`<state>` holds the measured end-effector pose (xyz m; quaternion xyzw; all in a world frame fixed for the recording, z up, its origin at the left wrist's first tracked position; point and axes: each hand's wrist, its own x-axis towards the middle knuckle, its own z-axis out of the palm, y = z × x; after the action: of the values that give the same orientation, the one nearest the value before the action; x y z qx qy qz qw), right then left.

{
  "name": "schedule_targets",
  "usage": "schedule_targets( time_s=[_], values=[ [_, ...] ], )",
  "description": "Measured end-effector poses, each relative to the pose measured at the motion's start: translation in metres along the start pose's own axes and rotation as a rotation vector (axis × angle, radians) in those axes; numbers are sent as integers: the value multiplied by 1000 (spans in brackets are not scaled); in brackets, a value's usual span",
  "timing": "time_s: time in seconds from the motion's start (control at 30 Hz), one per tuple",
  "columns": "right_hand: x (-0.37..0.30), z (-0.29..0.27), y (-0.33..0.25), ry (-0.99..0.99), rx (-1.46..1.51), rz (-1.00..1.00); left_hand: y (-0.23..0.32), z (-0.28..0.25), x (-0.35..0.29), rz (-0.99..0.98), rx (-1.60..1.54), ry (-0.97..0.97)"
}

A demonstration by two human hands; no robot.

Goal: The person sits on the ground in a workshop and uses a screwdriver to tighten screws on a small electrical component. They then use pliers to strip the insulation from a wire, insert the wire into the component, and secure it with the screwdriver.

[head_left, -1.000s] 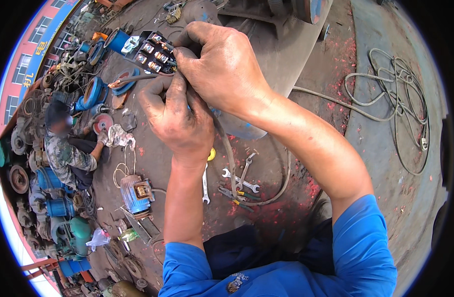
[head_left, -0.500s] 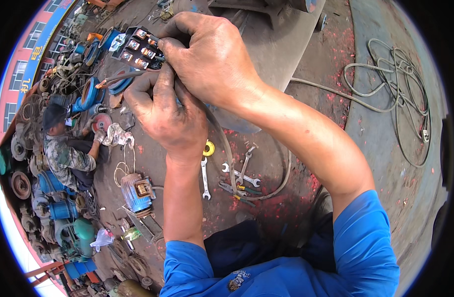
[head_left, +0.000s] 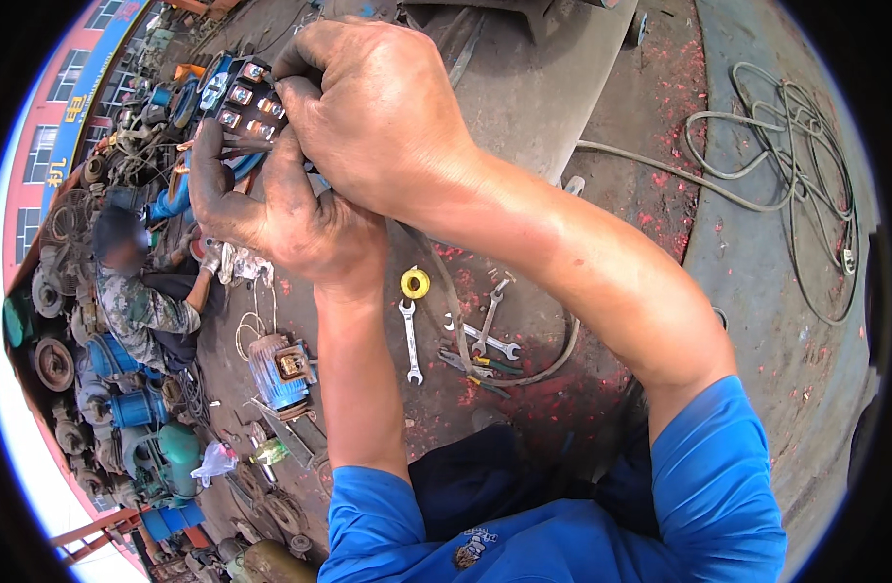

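At the top left, my two hands are close together around a black terminal block [head_left: 250, 99] with rows of coppery screw contacts. My right hand [head_left: 373, 97] is closed, thumb and forefinger pinching at the block's right edge. Just below it, my left hand [head_left: 295, 228] has its fingers bent around a grey-brown cable [head_left: 240, 148], whose bare copper end [head_left: 185, 146] sticks out to the left. The cable's slack hangs behind my wrists and loops down to the ground. The fingertips partly cover where cable and block meet.
On the ground lie a yellow tape roll [head_left: 415, 283], wrenches [head_left: 411, 340] and pliers [head_left: 462, 361]. A blue motor [head_left: 279, 374] stands left of my forearm. Beyond, a person [head_left: 139, 291] crouches beside piled motor parts [head_left: 139, 408]. A coiled cable [head_left: 791, 155] lies right; a metal plate [head_left: 533, 87] is ahead.
Both hands and the terminal block have shifted left. My left forefinger has straightened upward beside the block. The crouching person's head has turned.
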<state>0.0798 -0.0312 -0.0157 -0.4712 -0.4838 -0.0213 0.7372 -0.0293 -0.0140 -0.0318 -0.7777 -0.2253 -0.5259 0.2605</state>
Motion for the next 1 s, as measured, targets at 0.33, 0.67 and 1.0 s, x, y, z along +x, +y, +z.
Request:
schedule_targets(
  time_s=[0.33,0.67,1.0],
  values=[
    [-1,-1,-3,-30,80,74,-5,12,-1,-61,-147,73],
    [-14,-59,8,-300,48,311,-5,20,11,-18,26,179],
    [-143,-210,67,-728,-357,450,-17,33,22,1,277,237]
  ],
)
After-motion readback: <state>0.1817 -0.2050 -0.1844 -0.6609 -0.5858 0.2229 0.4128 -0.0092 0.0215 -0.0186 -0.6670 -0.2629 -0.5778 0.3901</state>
